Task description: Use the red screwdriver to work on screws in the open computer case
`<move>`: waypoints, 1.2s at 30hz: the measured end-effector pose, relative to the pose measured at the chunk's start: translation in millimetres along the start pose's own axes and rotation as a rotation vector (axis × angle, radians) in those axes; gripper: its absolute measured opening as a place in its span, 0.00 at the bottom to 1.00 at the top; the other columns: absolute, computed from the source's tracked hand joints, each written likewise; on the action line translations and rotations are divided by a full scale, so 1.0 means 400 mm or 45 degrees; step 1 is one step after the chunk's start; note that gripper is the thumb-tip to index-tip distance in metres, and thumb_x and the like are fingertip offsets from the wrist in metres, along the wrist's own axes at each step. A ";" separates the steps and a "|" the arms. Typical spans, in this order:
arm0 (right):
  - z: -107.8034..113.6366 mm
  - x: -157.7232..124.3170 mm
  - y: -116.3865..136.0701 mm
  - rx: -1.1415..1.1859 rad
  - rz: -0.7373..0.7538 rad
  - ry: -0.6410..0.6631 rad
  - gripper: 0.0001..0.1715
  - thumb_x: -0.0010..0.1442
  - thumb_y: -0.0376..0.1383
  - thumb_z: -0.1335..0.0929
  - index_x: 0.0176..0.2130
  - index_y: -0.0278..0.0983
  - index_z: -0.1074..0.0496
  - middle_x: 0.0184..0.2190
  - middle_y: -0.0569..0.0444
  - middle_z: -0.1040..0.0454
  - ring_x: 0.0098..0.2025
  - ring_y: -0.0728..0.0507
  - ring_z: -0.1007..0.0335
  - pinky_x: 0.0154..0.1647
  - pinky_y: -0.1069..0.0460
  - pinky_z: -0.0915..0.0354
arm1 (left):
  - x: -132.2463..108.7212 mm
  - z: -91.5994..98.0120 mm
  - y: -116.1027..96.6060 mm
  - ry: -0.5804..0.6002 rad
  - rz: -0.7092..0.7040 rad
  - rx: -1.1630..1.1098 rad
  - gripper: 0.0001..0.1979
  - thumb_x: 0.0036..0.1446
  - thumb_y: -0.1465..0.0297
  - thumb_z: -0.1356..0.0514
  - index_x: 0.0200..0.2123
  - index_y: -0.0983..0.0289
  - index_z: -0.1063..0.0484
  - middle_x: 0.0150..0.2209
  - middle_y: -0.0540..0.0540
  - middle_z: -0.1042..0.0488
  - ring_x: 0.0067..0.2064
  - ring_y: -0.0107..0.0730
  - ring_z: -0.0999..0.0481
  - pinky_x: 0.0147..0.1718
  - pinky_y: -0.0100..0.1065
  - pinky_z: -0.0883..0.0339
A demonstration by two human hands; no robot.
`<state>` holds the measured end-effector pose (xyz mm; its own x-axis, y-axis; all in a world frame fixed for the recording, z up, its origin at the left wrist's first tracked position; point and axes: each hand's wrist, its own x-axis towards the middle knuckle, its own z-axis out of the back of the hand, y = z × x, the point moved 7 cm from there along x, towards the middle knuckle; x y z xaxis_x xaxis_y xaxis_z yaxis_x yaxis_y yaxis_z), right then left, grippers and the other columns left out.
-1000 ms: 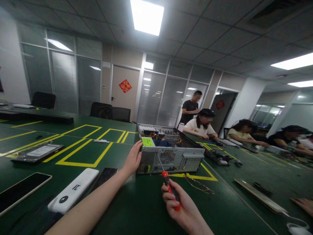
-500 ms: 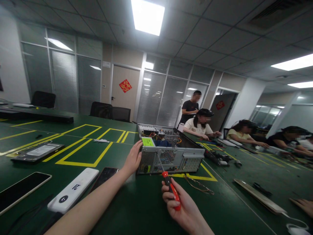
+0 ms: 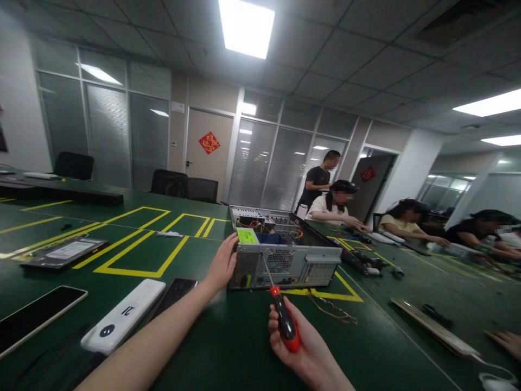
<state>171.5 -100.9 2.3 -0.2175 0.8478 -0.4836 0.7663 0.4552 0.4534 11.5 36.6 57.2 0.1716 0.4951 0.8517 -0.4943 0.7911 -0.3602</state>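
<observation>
An open grey computer case [image 3: 285, 255] lies on the green table [image 3: 228, 336], its rear panel facing me. My left hand [image 3: 222, 265] rests against the case's left rear corner, fingers wrapped on the edge. My right hand [image 3: 303, 345] is closed around a red and black screwdriver [image 3: 283, 317]. Its metal shaft points up at the rear panel, with the tip at or near the panel. A green label and coloured wires show inside the case.
Two phones [image 3: 38, 315] and a white power bank [image 3: 122, 315] lie at the left. A tablet [image 3: 63, 252] sits farther back. Eyeglasses [image 3: 331, 307] lie to the right of the case. Several people work along the table's right side.
The screwdriver handle has turned in my right hand, showing more black. The hand sits slightly lower. My left hand has stayed on the case.
</observation>
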 end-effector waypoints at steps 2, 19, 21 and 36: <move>-0.003 0.004 -0.001 -0.027 -0.019 0.088 0.15 0.58 0.42 0.35 0.35 0.30 0.34 0.20 0.58 0.36 0.19 0.55 0.41 0.14 0.63 0.46 | 0.000 -0.001 0.001 -0.006 -0.008 -0.003 0.22 0.63 0.69 0.57 0.60 0.62 0.50 0.61 0.61 0.45 0.63 0.39 0.46 0.60 0.49 0.49; -0.003 0.000 -0.010 -0.072 -0.055 0.061 0.17 0.60 0.43 0.37 0.34 0.29 0.34 0.24 0.54 0.33 0.21 0.54 0.39 0.15 0.62 0.41 | 0.001 -0.001 0.003 -0.003 0.015 -0.006 0.21 0.63 0.69 0.57 0.59 0.62 0.49 0.61 0.60 0.46 0.63 0.36 0.47 0.60 0.46 0.50; -0.008 -0.003 -0.013 -0.079 -0.089 0.104 0.19 0.60 0.44 0.38 0.34 0.30 0.33 0.23 0.55 0.34 0.18 0.56 0.43 0.12 0.64 0.48 | 0.002 0.001 0.000 -0.007 0.013 -0.014 0.21 0.63 0.69 0.57 0.59 0.62 0.49 0.61 0.60 0.46 0.63 0.37 0.47 0.60 0.47 0.49; -0.008 0.000 -0.002 -0.031 -0.030 0.096 0.19 0.61 0.43 0.39 0.34 0.28 0.34 0.22 0.55 0.34 0.20 0.55 0.39 0.16 0.63 0.42 | 0.002 0.003 0.000 -0.005 0.005 -0.007 0.21 0.63 0.70 0.57 0.59 0.62 0.49 0.61 0.60 0.45 0.63 0.36 0.46 0.60 0.46 0.50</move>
<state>169.1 -100.2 4.3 -0.2812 0.8543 -0.4372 0.7454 0.4813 0.4612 10.7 36.7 58.4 0.1663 0.4971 0.8516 -0.4901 0.7911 -0.3661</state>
